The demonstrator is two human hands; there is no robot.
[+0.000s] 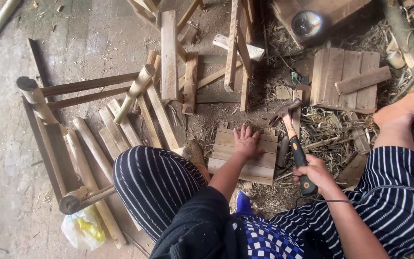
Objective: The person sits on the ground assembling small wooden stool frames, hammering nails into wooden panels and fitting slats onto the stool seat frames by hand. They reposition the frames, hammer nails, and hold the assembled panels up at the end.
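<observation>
Slatted wooden panel (243, 156) lies flat on the dirt floor (5, 144), between the person's striped knees. Left hand (247, 142) spread palm-down on it, fingers splayed, apparently pinning it against shifting. Right hand (315, 173) wrapped tight around the grip of a claw hammer (293, 136), head raised just beside the panel's right edge, clear of the pinning fingers. Whether a nail stands there cannot be made out. Second slatted panel (345, 79) farther right; bamboo frame (63, 124) to the left; metal bowl (306, 23) up top.

Rough woodworking yard: bamboo frame (63, 124), slat panels (343, 79), shavings (331, 129) on dirt.
</observation>
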